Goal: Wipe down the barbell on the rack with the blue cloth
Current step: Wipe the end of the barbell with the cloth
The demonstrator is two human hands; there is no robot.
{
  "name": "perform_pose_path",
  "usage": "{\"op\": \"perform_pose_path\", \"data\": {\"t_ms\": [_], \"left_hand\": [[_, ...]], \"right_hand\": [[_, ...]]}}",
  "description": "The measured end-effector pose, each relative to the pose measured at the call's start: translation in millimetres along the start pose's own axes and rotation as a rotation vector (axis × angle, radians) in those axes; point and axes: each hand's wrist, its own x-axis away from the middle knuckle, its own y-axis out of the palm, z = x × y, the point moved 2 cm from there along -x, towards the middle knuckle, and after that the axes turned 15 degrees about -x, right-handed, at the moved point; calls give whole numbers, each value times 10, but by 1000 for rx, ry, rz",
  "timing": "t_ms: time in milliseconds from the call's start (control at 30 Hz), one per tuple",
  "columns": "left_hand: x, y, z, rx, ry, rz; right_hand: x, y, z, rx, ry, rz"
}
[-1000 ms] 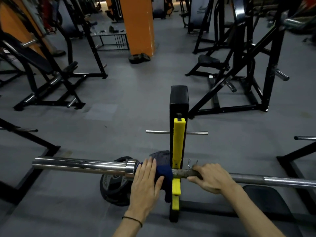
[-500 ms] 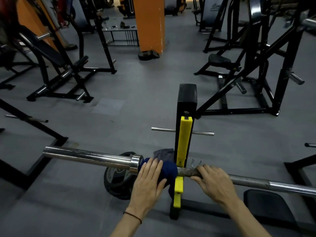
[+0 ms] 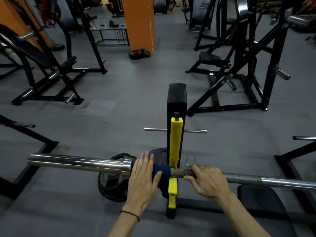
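Little has been moved since earlier: the blue cloth [image 3: 162, 170] is pressed flat-fingered by the left hand [image 3: 142, 180] beside the collar while the barbell [image 3: 242, 179] is steadied, gripped by the right hand [image 3: 207, 183].

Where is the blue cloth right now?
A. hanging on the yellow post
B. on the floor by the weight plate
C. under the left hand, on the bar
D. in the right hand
C: the blue cloth is pressed onto the barbell under the left hand, next to the yellow post, while the right hand grips bare bar.
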Motion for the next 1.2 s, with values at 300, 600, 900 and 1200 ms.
{"op": "perform_pose_path", "data": {"t_ms": [300,600,900,1200], "left_hand": [[14,-49,256,89,183,-12],[45,-63,466,68,59,-80],[202,-41,-39,8,70,62],[178,28,581,-3,126,-15]], "right_hand": [[-275,-239,49,-307,216,-516],[38,-44,10,-73,32,-61],[76,64,-15,-50,-118,50],[-288,-203,95,-415,200,-551]]}}
